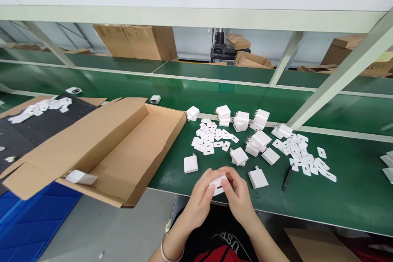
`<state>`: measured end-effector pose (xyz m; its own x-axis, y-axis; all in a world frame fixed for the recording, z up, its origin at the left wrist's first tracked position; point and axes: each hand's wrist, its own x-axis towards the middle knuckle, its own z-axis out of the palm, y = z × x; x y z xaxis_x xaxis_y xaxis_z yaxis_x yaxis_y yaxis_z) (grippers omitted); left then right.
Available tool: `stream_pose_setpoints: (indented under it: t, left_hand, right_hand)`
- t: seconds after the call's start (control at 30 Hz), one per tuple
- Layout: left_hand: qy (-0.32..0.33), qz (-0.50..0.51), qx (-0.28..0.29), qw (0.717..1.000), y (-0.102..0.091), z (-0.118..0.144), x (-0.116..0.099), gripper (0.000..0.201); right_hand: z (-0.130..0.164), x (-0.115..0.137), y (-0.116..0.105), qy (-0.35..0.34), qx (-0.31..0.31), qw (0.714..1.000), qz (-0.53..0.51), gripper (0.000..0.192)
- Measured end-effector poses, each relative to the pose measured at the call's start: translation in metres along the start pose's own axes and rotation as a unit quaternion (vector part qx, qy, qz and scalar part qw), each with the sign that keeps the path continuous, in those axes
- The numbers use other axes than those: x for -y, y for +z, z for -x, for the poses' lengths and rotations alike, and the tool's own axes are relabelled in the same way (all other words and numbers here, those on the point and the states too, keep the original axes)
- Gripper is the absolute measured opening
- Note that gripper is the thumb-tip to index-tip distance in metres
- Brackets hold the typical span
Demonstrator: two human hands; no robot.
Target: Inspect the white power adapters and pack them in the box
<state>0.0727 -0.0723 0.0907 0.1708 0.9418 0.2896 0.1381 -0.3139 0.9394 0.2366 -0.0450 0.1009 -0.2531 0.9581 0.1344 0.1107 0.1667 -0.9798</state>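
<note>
Both hands on one charger

Left hand (201, 194) and right hand (238, 192) gripping a white charger (218, 184) at the near counter (353, 196) edge.

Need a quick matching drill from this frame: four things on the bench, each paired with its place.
Things:
1. charger in both hands
2. black pen
3. open cardboard box
4. blue crate

Places:
A. on the green mat, right of the hands
B. below the box, at lower left
C. at the table's near edge, held between both hands
D. left of the white parts, hanging over the table edge

Pairs: 1-C, 2-A, 3-D, 4-B. The left hand and right hand both grip the charger.
</note>
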Motion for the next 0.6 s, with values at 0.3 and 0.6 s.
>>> stream_pose_setpoints:
  t: [0.3, 0.6]
  left_hand:
    - [-0.040, 0.029, 0.004, 0.999, -0.004, 0.002, 0.012, 0.046]
    - [0.036, -0.058, -0.019, 0.997, -0.010, 0.000, 0.019, 0.037]
  right_hand:
    - [-0.006, -0.006, 0.001, 0.020, 0.040, 0.998, -0.048, 0.059]
    - [-0.008, -0.018, 0.002, -0.006, 0.068, 0.996, -0.063, 0.042]
